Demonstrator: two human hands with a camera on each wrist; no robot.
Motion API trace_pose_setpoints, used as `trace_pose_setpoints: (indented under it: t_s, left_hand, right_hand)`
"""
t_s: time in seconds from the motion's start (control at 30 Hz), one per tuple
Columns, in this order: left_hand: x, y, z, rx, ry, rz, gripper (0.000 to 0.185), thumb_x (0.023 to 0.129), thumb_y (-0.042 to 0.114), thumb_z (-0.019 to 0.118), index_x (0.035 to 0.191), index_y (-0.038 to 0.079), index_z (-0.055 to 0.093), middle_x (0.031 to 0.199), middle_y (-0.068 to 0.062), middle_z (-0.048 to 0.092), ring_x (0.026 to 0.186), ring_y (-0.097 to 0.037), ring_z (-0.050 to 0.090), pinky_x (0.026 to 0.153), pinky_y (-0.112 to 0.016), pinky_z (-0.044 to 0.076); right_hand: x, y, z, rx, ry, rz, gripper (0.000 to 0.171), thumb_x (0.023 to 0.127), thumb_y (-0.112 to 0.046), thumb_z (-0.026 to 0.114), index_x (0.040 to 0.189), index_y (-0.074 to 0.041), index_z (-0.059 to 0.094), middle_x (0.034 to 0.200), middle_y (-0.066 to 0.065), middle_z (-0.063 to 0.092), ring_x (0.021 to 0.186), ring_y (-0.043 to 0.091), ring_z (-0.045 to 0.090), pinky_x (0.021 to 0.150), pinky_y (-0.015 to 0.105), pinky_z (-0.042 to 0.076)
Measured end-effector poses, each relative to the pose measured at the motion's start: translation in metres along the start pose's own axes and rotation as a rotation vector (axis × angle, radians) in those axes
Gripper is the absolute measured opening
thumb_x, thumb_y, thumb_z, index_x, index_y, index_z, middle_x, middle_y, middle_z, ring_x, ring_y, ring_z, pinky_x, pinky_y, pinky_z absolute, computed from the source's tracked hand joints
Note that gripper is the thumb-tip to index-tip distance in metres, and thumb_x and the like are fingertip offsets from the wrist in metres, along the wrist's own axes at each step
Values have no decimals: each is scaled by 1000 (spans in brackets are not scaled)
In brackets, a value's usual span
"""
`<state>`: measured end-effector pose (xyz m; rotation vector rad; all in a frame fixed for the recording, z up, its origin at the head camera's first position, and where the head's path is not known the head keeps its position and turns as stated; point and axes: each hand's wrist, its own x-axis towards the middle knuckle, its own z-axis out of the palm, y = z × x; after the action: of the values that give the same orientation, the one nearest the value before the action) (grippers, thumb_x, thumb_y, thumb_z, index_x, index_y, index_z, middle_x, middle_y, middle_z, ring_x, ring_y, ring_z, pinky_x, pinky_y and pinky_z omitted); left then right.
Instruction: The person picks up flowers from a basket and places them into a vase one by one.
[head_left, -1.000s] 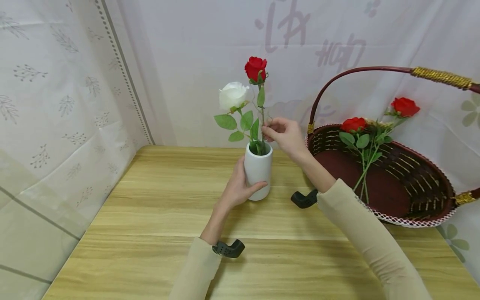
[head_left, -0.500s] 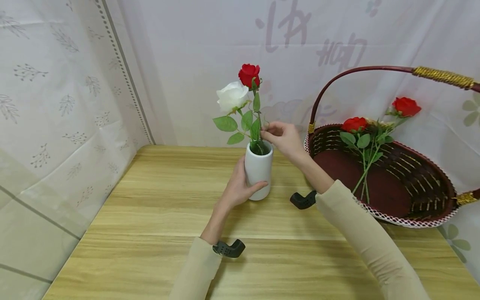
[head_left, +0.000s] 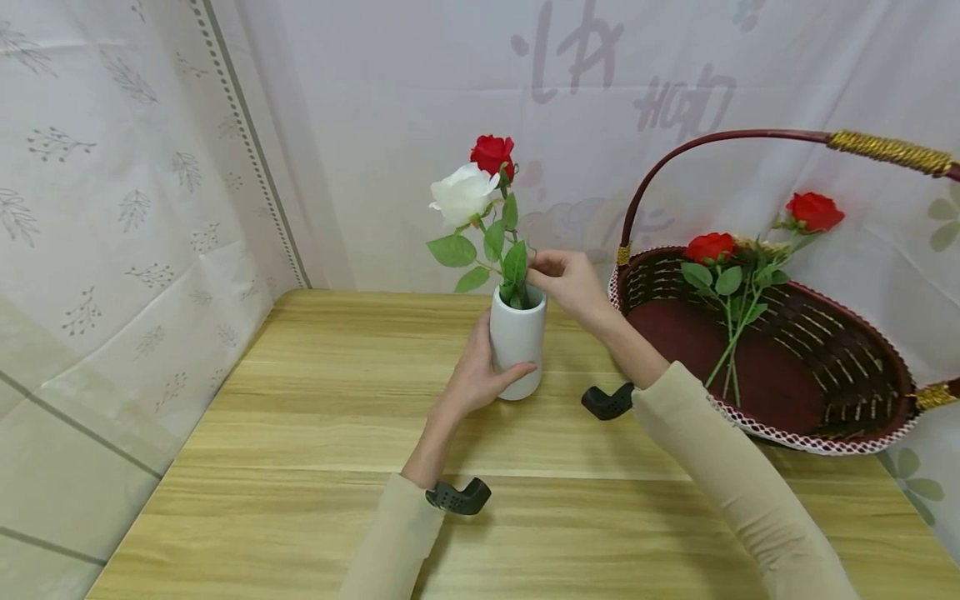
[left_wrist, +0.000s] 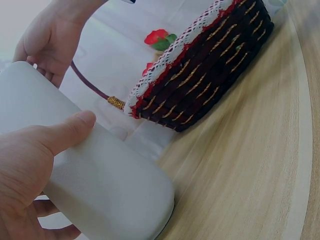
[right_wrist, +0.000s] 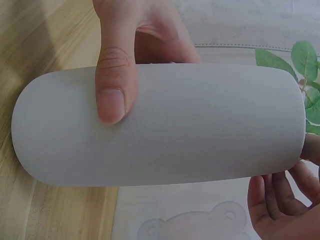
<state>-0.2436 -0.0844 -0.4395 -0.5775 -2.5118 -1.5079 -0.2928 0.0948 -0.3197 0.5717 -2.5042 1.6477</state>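
My left hand (head_left: 474,377) grips a white cylindrical vase (head_left: 520,350) standing upright on the table; its thumb lies across the vase (right_wrist: 200,125) in the right wrist view. A white rose (head_left: 462,197) leans left out of the vase. Behind it rises a red rose (head_left: 492,156), its stem reaching down into the opening. At the rim, my right hand (head_left: 573,285) pinches that stem low down, the fingertips partly hidden by leaves. From the left wrist view, the right hand (left_wrist: 52,40) sits at the vase's mouth.
A dark woven basket (head_left: 813,446) with lace trim and an arched handle (head_left: 888,152) stands to the right. Two red roses, one nearer (head_left: 711,247) and one farther right (head_left: 815,212), lean inside it. Patterned cloth (head_left: 375,150) hangs behind the wooden table (head_left: 315,417).
The red rose has sunk lower into the vase and shifted left, nearer the white rose. My right hand has come down slightly with its stem; my left hand keeps its hold.
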Motion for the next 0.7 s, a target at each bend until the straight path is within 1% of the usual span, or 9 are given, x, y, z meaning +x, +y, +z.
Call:
trace_pose_setpoints:
  t_s: [0.17, 0.5, 0.7]
  left_hand:
    - [0, 0, 0, -2, 1, 0, 104, 85, 33, 84, 159, 12, 14, 147, -12, 38, 128, -26, 45, 105, -48, 41]
    - [0, 1, 0, -8, 2, 8, 104, 85, 32, 84, 159, 13, 14, 147, -12, 38, 128, -25, 45, 105, -48, 41]
    - [0, 1, 0, -6, -4, 2, 104, 85, 32, 84, 159, 12, 14, 148, -12, 37, 128, -25, 45, 106, -47, 41]
  right_hand:
    - [0, 0, 0, -23, -10, 1, 22, 98, -12, 67, 113, 4, 72, 111, 19, 71, 105, 29, 65, 96, 41, 50]
    - [-3, 0, -6, 5, -28, 16, 29, 98, -16, 68, 120, 3, 69, 120, 18, 69, 112, 28, 64, 99, 41, 49]
    - [-5, 1, -8, 5, -25, -1, 29, 97, -19, 70, 119, 0, 71, 119, 14, 70, 107, 24, 65, 91, 36, 52]
